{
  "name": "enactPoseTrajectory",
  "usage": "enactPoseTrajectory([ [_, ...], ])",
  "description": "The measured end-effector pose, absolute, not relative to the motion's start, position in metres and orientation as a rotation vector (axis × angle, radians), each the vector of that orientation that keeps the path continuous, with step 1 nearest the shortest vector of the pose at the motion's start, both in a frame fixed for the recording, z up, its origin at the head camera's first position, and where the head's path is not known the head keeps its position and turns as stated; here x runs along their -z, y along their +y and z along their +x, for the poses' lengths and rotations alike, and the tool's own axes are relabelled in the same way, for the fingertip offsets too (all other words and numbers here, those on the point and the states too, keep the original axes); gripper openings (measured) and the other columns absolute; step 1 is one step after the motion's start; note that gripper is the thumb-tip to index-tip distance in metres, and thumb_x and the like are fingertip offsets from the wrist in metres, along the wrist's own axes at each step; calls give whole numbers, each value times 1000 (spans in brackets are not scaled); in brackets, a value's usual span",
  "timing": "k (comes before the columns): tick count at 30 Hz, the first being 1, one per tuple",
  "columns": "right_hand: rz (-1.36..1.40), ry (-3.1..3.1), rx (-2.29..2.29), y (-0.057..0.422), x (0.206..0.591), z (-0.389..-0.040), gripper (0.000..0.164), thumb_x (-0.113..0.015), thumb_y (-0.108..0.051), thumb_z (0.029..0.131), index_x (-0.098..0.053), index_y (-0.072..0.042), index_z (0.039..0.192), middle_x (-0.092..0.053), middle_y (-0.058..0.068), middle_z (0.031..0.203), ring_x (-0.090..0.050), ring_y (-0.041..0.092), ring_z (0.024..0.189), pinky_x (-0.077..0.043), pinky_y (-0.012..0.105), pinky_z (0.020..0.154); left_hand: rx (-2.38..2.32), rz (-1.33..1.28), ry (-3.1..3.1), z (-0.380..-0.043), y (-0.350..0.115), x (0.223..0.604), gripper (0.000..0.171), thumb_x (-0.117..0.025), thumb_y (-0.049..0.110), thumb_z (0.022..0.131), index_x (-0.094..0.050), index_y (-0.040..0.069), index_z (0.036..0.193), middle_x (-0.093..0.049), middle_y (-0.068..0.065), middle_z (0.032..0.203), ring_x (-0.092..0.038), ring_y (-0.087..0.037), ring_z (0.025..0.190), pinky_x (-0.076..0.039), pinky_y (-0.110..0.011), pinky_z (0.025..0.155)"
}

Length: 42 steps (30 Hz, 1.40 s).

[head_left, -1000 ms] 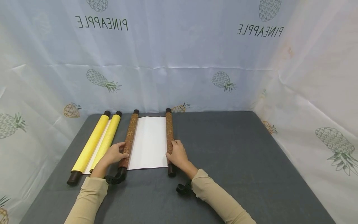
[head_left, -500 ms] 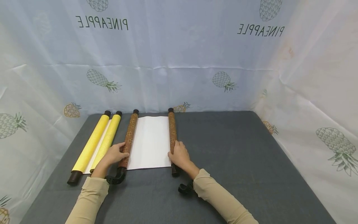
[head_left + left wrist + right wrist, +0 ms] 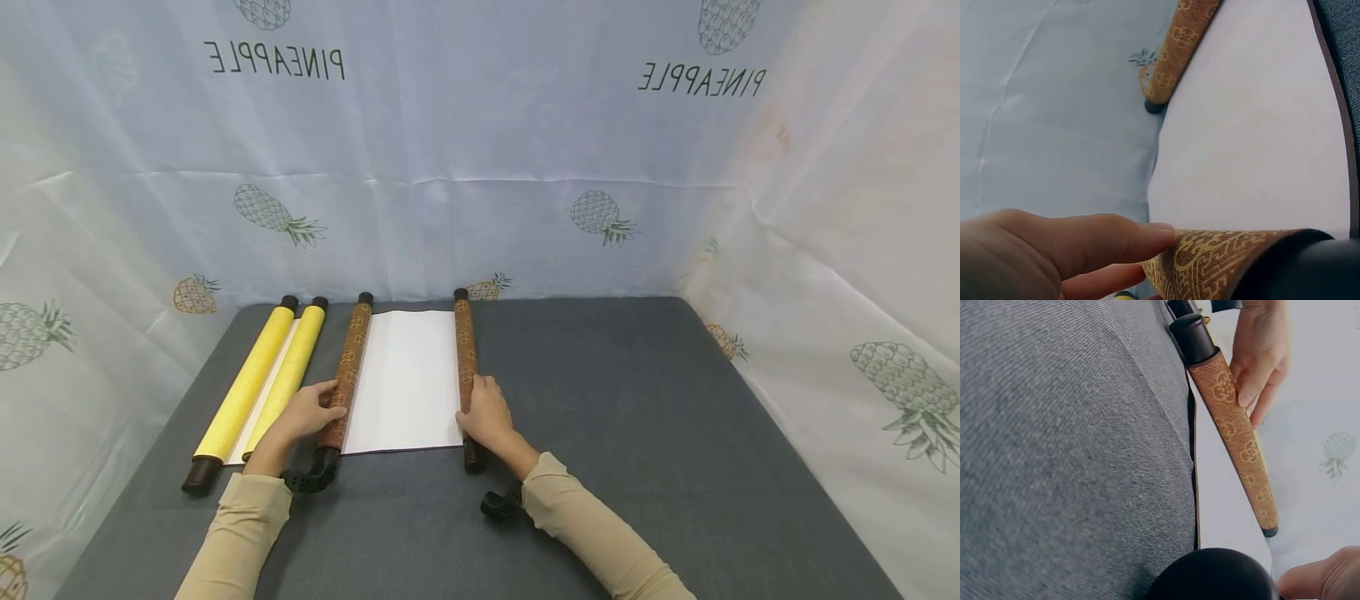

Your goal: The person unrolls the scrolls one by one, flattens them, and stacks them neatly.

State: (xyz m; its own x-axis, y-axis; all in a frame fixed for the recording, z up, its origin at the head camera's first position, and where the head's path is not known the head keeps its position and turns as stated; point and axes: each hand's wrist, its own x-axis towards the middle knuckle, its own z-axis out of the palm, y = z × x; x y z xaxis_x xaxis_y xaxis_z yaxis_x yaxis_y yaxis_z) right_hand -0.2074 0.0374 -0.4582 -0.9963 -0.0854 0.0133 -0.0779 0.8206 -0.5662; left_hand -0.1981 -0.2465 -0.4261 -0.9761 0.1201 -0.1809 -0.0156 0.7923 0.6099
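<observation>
A brown hanging scroll with gold flower patterns lies partly unrolled, its blank white paper [image 3: 408, 379] stretched between two rolls with dark end knobs. My left hand [image 3: 303, 412] grips the thicker left roll [image 3: 352, 350] near its front end, thumb on the paper side. In the left wrist view the thumb and fingers [image 3: 1104, 240] close about the patterned cloth. My right hand [image 3: 489, 414] holds the thinner right roll [image 3: 464, 333] by its front part, the thumb at the paper's edge. In the right wrist view a black knob [image 3: 1213, 578] hides most of that grip.
Left of the brown scroll lies a yellow scroll [image 3: 247, 379], with a narrow strip of white paper between its rolls. Dark grey cloth [image 3: 615, 433] covers the table. A white curtain [image 3: 480, 125] with pineapple prints hangs behind and at the sides.
My right hand has moved slightly right with the right roll, and the white strip between the rolls has widened. The left hand and left roll have stayed in place.
</observation>
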Motion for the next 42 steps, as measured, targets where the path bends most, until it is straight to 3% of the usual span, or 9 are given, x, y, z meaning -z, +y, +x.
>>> enactPoseTrajectory([
  [12, -92, 2974, 885, 42, 455, -210, 49, -71, -19, 83, -55, 10, 119, -54, 22, 115, -52, 31, 101, -50, 42, 76, -973, 35, 2790, -201, -249, 429, 58, -62, 13, 91, -40, -17, 136, -52, -38, 131, -55, -49, 117, -53, -51, 89],
  [19, -77, 2982, 961, 44, 454, -209, 57, -73, -15, 81, -51, 10, 127, -51, 24, 121, -53, 34, 108, -51, 46, 85, -991, 59, 2805, -209, -259, 443, 65, -67, 24, 89, -44, -15, 135, -55, -37, 126, -58, -47, 112, -54, -46, 83],
  [28, -30, 2978, 969, 46, 453, -209, 51, -70, -12, 82, -53, 8, 126, -54, 22, 119, -56, 31, 99, -52, 44, 78, -942, -15, 2797, -203, -247, 427, 58, -61, 11, 91, -40, -19, 135, -52, -39, 129, -54, -50, 117, -52, -52, 90],
  [42, -73, 3000, 870, 58, 452, -214, 57, -74, -15, 81, -54, 12, 126, -59, 25, 115, -63, 37, 99, -55, 47, 83, -923, -27, 2817, -204, -247, 425, 60, -64, 17, 89, -43, -20, 133, -53, -39, 128, -55, -49, 115, -51, -52, 90],
])
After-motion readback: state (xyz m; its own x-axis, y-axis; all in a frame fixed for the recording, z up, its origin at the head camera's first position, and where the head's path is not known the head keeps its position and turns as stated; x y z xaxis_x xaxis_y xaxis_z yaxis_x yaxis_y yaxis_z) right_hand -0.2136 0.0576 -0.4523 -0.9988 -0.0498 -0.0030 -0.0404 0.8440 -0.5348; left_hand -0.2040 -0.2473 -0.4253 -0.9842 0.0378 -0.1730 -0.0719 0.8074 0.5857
